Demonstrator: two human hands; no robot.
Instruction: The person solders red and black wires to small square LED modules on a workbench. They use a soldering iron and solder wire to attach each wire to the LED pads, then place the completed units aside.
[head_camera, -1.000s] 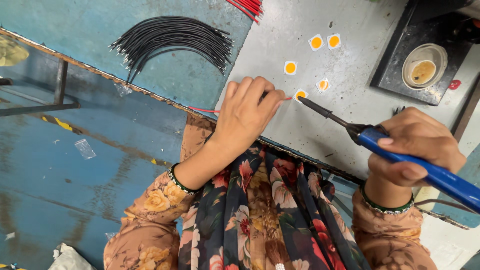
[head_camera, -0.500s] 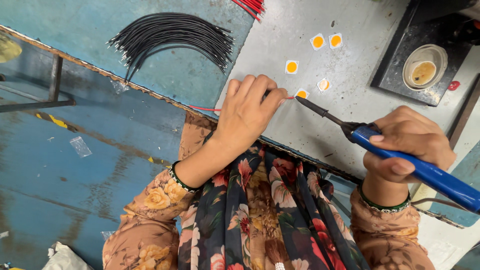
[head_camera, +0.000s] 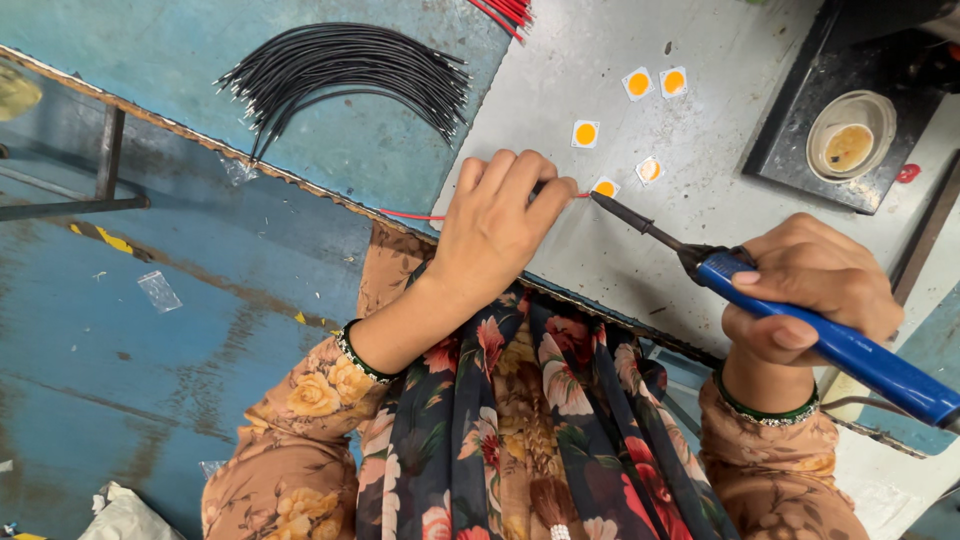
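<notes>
My left hand (head_camera: 500, 215) pinches a thin red wire (head_camera: 410, 214) and holds its end against a small white chip with a yellow centre (head_camera: 604, 187) on the grey metal sheet (head_camera: 700, 230). My right hand (head_camera: 810, 290) grips a soldering iron with a blue handle (head_camera: 850, 350). Its black tip (head_camera: 598, 199) touches that same chip, right beside my left fingertips. The wire's other end trails off to the left over the bench edge.
Several more yellow-centred chips (head_camera: 585, 133) lie farther back on the sheet. A fanned bundle of black wires (head_camera: 340, 75) rests on the blue bench, red wires (head_camera: 505, 12) at the top edge. A black stand with a round tin (head_camera: 850, 135) sits at the right.
The soldering iron's tip has slid left until it meets the chip at my left fingertips. My left hand stays put on the red wire.
</notes>
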